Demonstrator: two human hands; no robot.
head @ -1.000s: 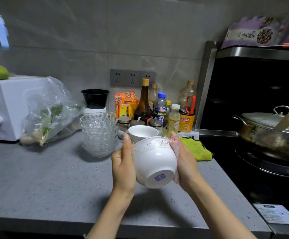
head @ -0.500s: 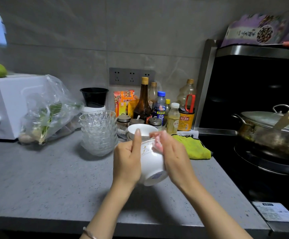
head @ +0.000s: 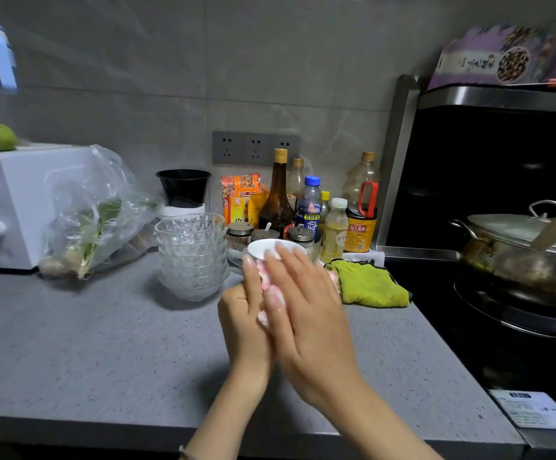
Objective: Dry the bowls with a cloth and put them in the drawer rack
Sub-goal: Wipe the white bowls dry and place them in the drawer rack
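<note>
– what stands around them?
– glass bowls [head: 191, 257], stacked, just left of the left grip [head: 246, 315]. a green rag [head: 369, 285] lies just right of the right grip [head: 306, 313]. behind, jars [head: 239, 230] and bottles [head: 278, 197] crowd the wall, and the grips hide part of that row.
– and the cloth?
– pink cloth [head: 271, 293], squeezed between both grips, above the tabletop [head: 103, 343]. the left fingers curl round it, thumb up along it. the right lies flat, fingers straight, pressing on it.
– the bowl?
– a white bowl [head: 259, 248] shows its rim over the fingertips, before the jars. held or standing, i can't tell.
– what's in the containers?
– a bag [head: 93, 214] of greens leans on the white appliance [head: 20, 200]. a lidded pot [head: 519, 250] sits on the stove [head: 436, 293], a wooden handle poking out at the lid. a black cup [head: 183, 187] stands behind the glass bowls.
</note>
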